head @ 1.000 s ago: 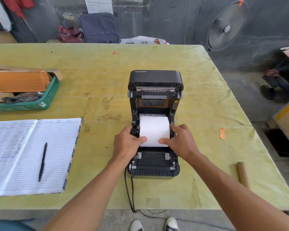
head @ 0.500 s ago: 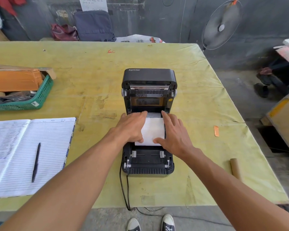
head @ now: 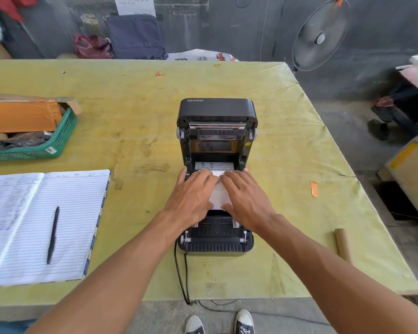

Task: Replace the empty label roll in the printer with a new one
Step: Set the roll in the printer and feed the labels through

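Notebook (head: 77,213), pen (head: 53,235) and basket (head: 65,138) lie left of printer (head: 217,109), core (head: 342,245) right.

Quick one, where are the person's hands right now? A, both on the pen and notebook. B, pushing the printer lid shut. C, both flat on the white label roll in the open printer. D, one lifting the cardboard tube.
C: the left hand and the right hand lie with straight fingers on the white label roll inside the printer, whose lid stands open.
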Available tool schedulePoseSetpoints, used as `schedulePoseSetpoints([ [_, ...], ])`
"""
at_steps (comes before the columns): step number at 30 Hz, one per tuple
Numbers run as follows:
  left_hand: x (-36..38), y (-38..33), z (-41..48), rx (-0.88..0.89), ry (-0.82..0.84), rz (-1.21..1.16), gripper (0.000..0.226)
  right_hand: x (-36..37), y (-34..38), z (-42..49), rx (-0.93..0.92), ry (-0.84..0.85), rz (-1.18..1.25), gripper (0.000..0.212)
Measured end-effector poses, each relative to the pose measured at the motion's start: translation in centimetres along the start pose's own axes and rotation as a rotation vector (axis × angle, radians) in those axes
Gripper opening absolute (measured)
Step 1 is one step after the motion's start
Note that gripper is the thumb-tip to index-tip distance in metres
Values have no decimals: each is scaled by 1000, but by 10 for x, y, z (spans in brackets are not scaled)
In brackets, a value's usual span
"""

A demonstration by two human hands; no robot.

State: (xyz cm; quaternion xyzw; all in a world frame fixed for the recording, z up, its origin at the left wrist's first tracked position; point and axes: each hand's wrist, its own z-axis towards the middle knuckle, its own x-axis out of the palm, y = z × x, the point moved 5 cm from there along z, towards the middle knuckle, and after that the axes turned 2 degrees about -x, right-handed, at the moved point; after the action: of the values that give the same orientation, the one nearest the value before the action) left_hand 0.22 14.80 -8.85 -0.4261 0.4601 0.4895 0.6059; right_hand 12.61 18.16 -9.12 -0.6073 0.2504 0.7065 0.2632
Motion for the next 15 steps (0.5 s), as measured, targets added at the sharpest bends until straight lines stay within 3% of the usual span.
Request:
schedulePoseSetpoints([
  [7, 5, -3, -19, 57, -152, -35, 40, 11, 10, -18, 12, -101, -51, 52],
  [15, 19, -6, -34, 72, -171, -24, 16, 16, 8, -33, -54, -183, 6, 19],
])
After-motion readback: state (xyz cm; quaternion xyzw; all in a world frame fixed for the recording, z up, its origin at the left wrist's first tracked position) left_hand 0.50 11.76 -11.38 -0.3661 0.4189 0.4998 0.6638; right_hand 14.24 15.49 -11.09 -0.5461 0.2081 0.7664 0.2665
